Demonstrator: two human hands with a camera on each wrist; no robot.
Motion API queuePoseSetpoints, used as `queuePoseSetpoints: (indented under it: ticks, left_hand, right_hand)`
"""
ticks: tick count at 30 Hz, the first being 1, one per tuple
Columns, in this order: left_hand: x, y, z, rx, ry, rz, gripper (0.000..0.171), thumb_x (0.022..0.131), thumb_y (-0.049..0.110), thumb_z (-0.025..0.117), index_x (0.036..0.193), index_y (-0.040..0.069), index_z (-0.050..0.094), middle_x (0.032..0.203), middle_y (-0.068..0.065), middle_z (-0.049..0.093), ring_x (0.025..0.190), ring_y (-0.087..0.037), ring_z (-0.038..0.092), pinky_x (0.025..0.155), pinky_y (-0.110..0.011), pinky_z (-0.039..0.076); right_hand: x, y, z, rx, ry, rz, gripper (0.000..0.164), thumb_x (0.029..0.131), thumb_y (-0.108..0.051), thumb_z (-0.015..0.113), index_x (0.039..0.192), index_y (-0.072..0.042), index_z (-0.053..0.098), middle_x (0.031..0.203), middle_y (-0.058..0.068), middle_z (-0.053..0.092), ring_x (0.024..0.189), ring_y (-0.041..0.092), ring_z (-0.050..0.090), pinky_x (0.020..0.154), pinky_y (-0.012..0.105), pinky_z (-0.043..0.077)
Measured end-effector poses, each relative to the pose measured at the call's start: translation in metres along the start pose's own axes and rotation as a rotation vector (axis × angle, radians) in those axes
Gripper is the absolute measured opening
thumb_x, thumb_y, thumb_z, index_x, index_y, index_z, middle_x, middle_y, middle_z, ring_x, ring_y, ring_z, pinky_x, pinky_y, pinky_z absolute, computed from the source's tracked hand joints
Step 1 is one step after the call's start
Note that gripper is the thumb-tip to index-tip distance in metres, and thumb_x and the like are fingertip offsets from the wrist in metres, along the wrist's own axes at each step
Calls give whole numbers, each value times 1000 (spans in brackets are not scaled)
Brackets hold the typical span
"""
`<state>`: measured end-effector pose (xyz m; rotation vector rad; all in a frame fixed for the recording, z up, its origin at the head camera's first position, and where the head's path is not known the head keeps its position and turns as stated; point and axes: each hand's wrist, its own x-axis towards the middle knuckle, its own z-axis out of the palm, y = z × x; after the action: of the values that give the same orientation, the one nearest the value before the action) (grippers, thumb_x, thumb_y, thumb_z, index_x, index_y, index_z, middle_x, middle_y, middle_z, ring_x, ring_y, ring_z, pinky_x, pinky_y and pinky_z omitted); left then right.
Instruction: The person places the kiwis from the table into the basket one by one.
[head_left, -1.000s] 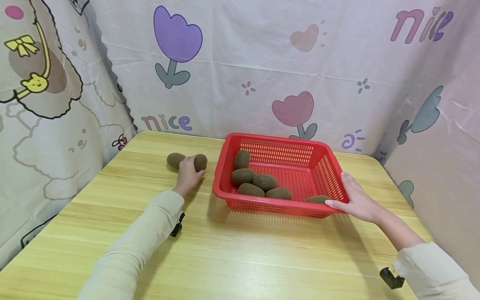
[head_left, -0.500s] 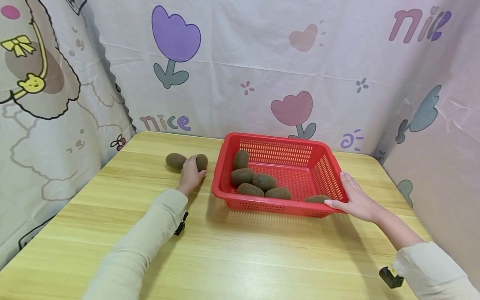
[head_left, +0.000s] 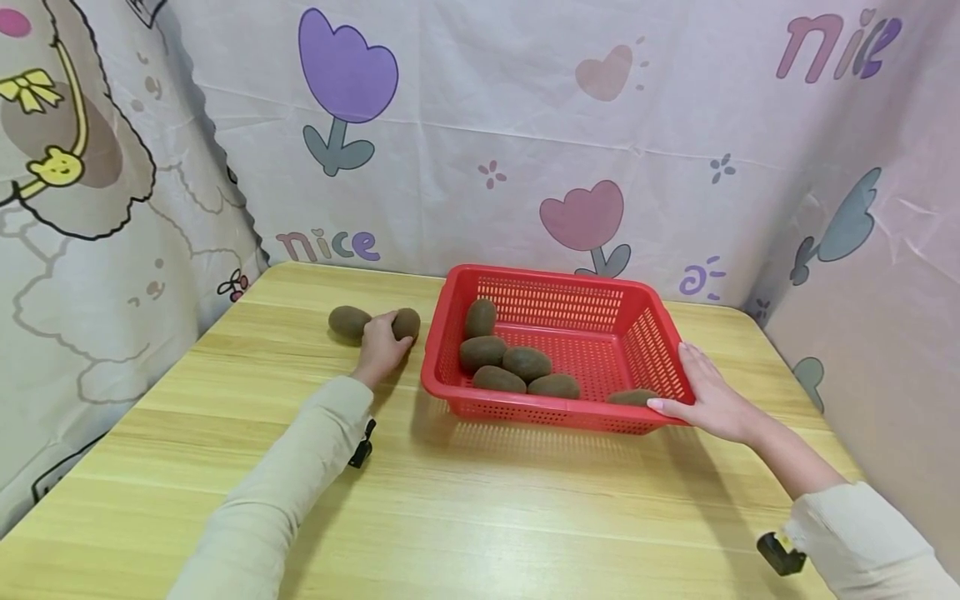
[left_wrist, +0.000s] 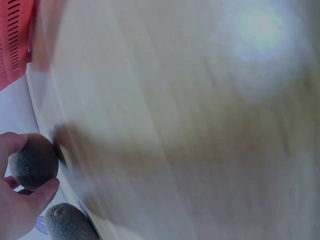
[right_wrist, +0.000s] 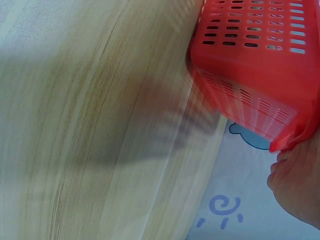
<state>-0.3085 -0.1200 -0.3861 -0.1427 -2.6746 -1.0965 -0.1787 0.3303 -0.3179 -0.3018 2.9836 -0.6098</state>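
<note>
My left hand [head_left: 381,342] grips a brown kiwi [head_left: 407,323] at the back left of the table, just left of the red basket [head_left: 540,405]. In the left wrist view, thumb and fingers curl round this kiwi [left_wrist: 37,165] from both sides. A second kiwi [head_left: 348,322] lies on the table, left of that hand. Several kiwis [head_left: 528,363] are inside the basket, mostly in its left half, and one kiwi [head_left: 632,397] sits by the front right, partly hidden by the rim. My right hand [head_left: 716,400] holds the basket's right front corner, thumb over the rim.
The basket stands on a light wooden table [head_left: 480,517]. A patterned cloth [head_left: 465,100] hangs behind the table and at both sides. Small black devices are at the left sleeve [head_left: 300,458] and right sleeve [head_left: 862,533].
The left hand has moved slightly right with the kiwi, towards the basket and away from the other kiwi. The right hand stays on the basket's corner. The head view has shifted a little.
</note>
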Motion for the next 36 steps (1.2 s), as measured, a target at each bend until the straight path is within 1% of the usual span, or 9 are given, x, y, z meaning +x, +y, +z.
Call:
queuePoseSetpoints:
  ticks: [5, 10, 15, 18, 22, 26, 30, 36]
  left_hand:
    - [-2, 2, -5, -10, -2, 33, 44, 81, 5, 64, 119, -15, 54, 118, -33, 57, 112, -43, 54, 95, -50, 44]
    - [0, 2, -8, -16, 4, 76, 46, 80, 7, 66, 119, -14, 54, 118, -32, 57, 110, -43, 55, 95, -50, 45]
    - [0, 6, -16, -32, 12, 81, 47, 79, 9, 66, 120, -12, 55, 120, -31, 56, 112, -44, 54, 96, -49, 44]
    - [0, 9, -22, -36, 21, 80, 48, 80, 9, 67, 121, -12, 54, 122, -30, 56, 114, -43, 53, 98, -49, 43]
    - [2, 15, -30, -54, 13, 67, 50, 81, 9, 67, 124, -11, 52, 125, -29, 54, 118, -41, 51, 100, -48, 42]
    - [5, 26, -39, -93, 23, 44, 52, 81, 10, 67, 126, -9, 52, 126, -29, 53, 112, -39, 56, 94, -46, 46]
    - [7, 37, -47, -132, 45, 47, 51, 81, 10, 67, 126, -8, 52, 124, -28, 55, 103, -39, 61, 87, -45, 51]
    - [9, 48, -56, -191, 37, 33, 51, 83, 10, 66, 129, -5, 51, 129, -26, 53, 109, -38, 59, 88, -44, 51]
  right_hand:
    - [0, 0, 0, 4, -2, 3, 106, 81, -47, 61, 145, 7, -4, 149, 34, 4, 134, 52, 9, 97, 74, 22]
    - [0, 1, 0, 9, 1, -1, 106, 81, -47, 62, 145, 7, -4, 149, 33, 4, 134, 51, 10, 97, 74, 21]
    - [0, 0, 0, 14, 1, -4, 106, 81, -46, 62, 145, 7, -4, 149, 34, 4, 134, 52, 9, 97, 74, 21]
    - [0, 0, 0, 16, 2, -5, 106, 81, -46, 62, 145, 7, -4, 149, 34, 4, 134, 52, 9, 97, 74, 20]
    - [0, 0, 0, 17, 4, -6, 106, 81, -46, 62, 145, 7, -3, 149, 34, 5, 133, 52, 10, 97, 74, 21]
    - [0, 0, -1, 14, 4, -5, 106, 81, -46, 62, 145, 7, -3, 149, 34, 5, 134, 52, 9, 97, 74, 21]
    - [-1, 0, -1, 15, 2, -4, 105, 82, -46, 61, 145, 7, -4, 149, 34, 3, 134, 52, 8, 97, 74, 19]
    - [-1, 0, 0, 14, -1, -5, 106, 82, -46, 61, 145, 8, -4, 149, 34, 2, 135, 52, 6, 99, 73, 16]
